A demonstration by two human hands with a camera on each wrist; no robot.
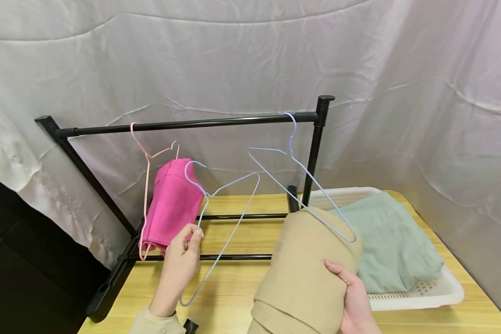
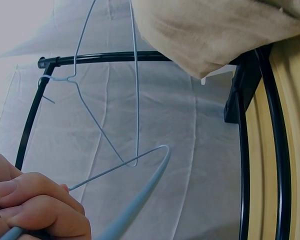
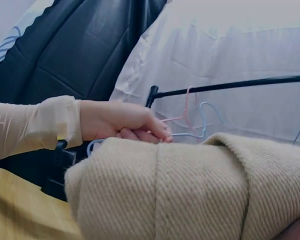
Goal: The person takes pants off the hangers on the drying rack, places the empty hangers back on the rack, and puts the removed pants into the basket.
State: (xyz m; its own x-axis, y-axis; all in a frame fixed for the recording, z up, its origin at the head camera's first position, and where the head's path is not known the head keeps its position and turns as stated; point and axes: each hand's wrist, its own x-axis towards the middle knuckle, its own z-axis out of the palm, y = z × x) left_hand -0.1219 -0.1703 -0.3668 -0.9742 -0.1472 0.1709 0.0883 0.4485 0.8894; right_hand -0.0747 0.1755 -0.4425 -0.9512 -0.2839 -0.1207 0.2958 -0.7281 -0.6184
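My left hand (image 1: 181, 255) pinches one shoulder of a light blue wire hanger (image 1: 207, 194), lifted off the rail with its hook pointing up. In the left wrist view the fingers (image 2: 45, 210) are curled round the wire. My right hand (image 1: 355, 297) holds a folded, rolled beige garment (image 1: 305, 269) from its right side, thumb on the front face. Ribbed beige fabric (image 3: 200, 185) fills the lower right wrist view and covers most of that hand. A second blue hanger (image 1: 291, 149) hangs bare on the rail, its lower bar overlapping the garment's top in the head view.
A black clothes rack (image 1: 217, 123) stands on the wooden table (image 1: 234, 287). At its left hangs a pink hanger (image 1: 147, 157) with a folded magenta garment (image 1: 173, 204) over it. On the right, a white basket (image 1: 417, 302) holds a pale green garment (image 1: 392, 246). Grey curtain behind.
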